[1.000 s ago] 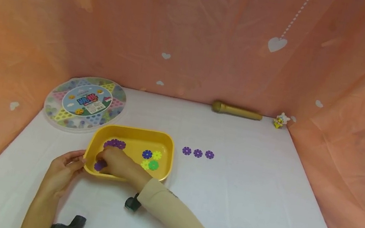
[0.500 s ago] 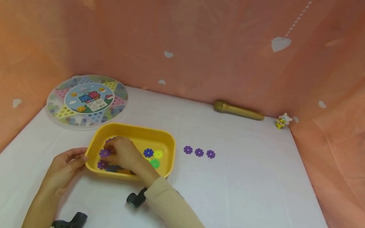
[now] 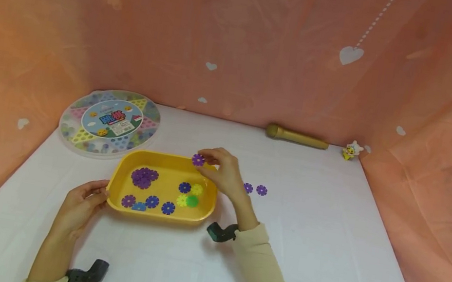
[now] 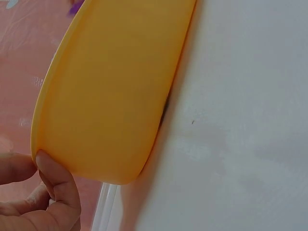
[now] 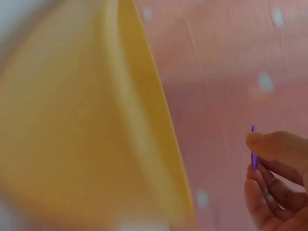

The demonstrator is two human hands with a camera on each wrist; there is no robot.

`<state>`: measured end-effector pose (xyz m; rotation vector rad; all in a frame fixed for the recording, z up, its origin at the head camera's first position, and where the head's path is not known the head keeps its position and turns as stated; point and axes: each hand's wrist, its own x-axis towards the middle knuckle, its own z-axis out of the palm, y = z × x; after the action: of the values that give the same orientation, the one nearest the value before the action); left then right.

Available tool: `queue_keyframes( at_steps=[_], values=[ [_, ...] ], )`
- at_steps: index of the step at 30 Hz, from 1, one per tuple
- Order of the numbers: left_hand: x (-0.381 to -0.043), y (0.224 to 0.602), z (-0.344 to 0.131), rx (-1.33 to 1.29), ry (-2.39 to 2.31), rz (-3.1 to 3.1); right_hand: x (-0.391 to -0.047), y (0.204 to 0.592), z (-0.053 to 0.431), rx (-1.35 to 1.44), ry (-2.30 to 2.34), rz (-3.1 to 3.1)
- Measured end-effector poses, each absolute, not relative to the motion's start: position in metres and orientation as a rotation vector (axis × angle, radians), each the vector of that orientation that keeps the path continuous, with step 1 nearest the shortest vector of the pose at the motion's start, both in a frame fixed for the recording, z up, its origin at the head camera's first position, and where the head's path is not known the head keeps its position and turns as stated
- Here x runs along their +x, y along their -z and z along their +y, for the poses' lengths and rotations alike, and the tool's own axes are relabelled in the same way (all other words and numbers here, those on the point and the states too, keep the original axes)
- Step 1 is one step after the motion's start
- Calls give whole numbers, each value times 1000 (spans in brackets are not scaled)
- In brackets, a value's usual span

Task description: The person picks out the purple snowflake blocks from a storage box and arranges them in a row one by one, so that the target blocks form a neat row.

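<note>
My right hand (image 3: pixel 223 172) pinches a purple snowflake disc (image 3: pixel 198 160) between thumb and fingers, above the right rear rim of the yellow tray (image 3: pixel 160 217). In the right wrist view the same purple disc (image 5: pixel 254 148) shows edge-on. My left hand (image 3: pixel 79 209) grips the tray's left rim; the left wrist view has its thumb and finger pinching that yellow edge (image 4: pixel 36 149). Inside the tray lie a pile of purple discs (image 3: pixel 144 177), several blue and purple discs along the front, and blue, yellow and green discs (image 3: pixel 192 201) at the right.
Right of the tray, purple discs (image 3: pixel 261 190) lie on the white table, partly hidden by my right hand. A round game box (image 3: pixel 110 123) is behind left. At the back are a gold microphone (image 3: pixel 297 136) and a small figurine (image 3: pixel 352 150).
My right hand has lifted a purple disc out of the tray's left part and carried it right, to the right rear rim. My left hand keeps its hold on the tray.
</note>
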<state>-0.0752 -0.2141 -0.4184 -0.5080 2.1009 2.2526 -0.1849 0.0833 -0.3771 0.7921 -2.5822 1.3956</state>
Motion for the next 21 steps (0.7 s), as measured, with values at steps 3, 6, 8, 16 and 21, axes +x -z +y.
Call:
queue_keyframes(
  at_steps=[3, 6, 8, 16, 21],
  values=[
    [-75, 419, -214, -504, -2270, 2085, -191, 386, 126, 633, -1390, -2552],
    [-75, 420, -215, -496, -2261, 2091, -192, 400, 168, 452, -1360, -2583],
    [-74, 420, -216, -490, -2257, 2091, -191, 409, 193, 327, -1324, -2619],
    [-72, 420, -216, -471, -2293, 2075, -181, 436, 248, 4, -1171, -2774],
    [-74, 420, -216, -470, -2299, 2074, -181, 444, 255, -10, -1102, -2808]
  ],
)
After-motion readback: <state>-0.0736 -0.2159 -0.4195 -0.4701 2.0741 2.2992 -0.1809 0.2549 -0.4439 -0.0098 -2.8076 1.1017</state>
